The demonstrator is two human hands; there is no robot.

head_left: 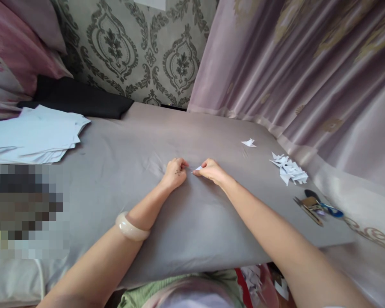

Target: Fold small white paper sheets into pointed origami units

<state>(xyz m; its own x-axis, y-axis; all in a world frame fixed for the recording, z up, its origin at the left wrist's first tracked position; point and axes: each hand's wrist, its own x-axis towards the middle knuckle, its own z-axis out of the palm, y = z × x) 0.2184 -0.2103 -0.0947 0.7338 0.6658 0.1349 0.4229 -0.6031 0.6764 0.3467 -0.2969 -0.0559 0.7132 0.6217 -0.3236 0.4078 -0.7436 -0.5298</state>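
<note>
Over the middle of the grey-covered table, my right hand (212,171) pinches a small folded piece of white paper (199,168) between thumb and fingers. Just left of it, with a narrow gap between, my left hand (176,174) is closed with its fingers curled in. Whether anything sits in those left fingertips is too small to make out. A pale bangle (132,227) circles my left forearm. Farther right lies a single folded white paper shape (249,142), and beyond it a pile of similar folded paper pieces (289,169).
A stack of white paper sheets (35,133) lies at the left, beside a black cloth-like item (83,97). Blue-handled scissors (330,209) and tweezers (308,210) lie at the right edge. Curtains (259,64) hang behind. A bag of paper scraps (254,280) is below the front edge.
</note>
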